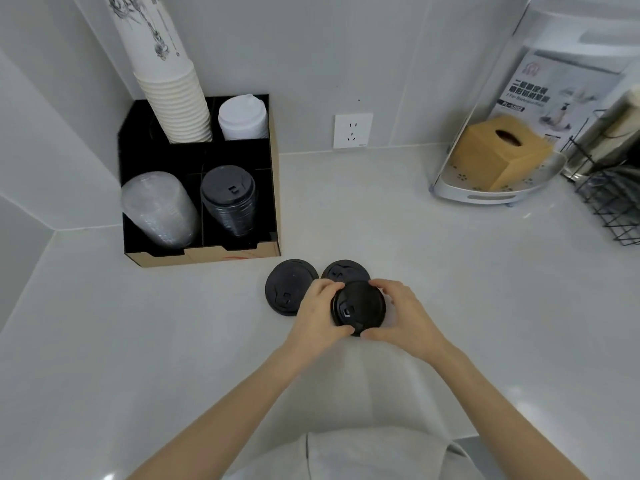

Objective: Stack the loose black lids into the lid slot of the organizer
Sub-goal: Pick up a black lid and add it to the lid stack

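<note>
A black lid [358, 306] is held between both hands just above the white counter. My left hand [318, 313] grips its left edge and my right hand [403, 315] its right edge. Two more loose black lids lie flat behind it: one [287, 289] to the left, partly under my left hand, and one [343, 270] behind, partly hidden by the held lid. The black organizer [273, 188] stands at the back left. Its front right slot holds a stack of black lids [229, 202].
The organizer also holds clear lids [157, 209], white lids [242, 119] and a tall stack of paper cups [176, 102]. A tissue box [502, 150] on a tray sits at the back right, beside a wire basket [613, 202]. A wall socket [352, 130] is behind.
</note>
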Action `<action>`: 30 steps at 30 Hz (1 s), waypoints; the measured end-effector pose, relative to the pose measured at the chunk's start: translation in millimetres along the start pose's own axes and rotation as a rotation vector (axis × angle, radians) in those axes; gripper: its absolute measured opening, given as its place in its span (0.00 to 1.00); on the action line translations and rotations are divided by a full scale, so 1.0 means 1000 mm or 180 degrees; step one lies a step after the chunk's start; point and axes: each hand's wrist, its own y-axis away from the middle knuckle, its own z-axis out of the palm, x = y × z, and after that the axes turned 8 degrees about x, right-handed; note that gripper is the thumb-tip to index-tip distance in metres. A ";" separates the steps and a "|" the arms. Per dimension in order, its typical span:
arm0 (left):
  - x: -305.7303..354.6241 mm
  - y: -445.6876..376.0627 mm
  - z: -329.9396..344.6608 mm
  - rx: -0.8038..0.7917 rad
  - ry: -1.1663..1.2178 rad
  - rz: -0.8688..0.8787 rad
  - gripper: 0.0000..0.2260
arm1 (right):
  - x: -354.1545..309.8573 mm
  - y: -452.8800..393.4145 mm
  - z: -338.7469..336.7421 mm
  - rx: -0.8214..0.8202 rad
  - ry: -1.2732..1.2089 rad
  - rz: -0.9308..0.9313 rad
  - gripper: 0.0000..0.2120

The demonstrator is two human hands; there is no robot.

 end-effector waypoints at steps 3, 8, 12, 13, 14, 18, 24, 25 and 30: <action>0.001 0.001 0.007 0.0006 0.0001 -0.0004 0.34 | 0.007 0.002 0.004 0.0077 -0.0079 0.0009 0.39; 0.003 -0.001 0.006 0.0004 -0.0015 0.0143 0.34 | 0.001 -0.001 0.004 0.0262 -0.0256 -0.0048 0.38; 0.007 -0.007 -0.003 0.0150 0.0055 0.0180 0.33 | -0.009 -0.008 -0.002 0.0312 -0.0320 -0.0137 0.38; 0.008 -0.009 -0.006 0.0191 0.0074 0.0179 0.33 | -0.012 -0.010 -0.003 0.0305 -0.0328 -0.0165 0.38; 0.008 -0.011 -0.010 0.0227 0.0091 0.0182 0.33 | -0.015 -0.014 -0.004 0.0296 -0.0335 -0.0210 0.37; 0.010 -0.020 -0.024 0.0322 0.0110 0.0244 0.32 | -0.026 -0.027 -0.006 0.0273 -0.0392 -0.0345 0.38; 0.013 -0.037 -0.056 0.0496 0.0193 0.0422 0.32 | -0.051 -0.053 -0.010 0.0198 -0.0444 -0.0531 0.38; 0.014 -0.040 -0.062 0.0538 0.0201 0.0455 0.31 | -0.057 -0.058 -0.010 0.0184 -0.0446 -0.0583 0.38; 0.018 -0.054 -0.099 0.0908 0.0259 0.0462 0.31 | -0.091 -0.088 -0.010 0.0124 -0.0544 -0.0775 0.40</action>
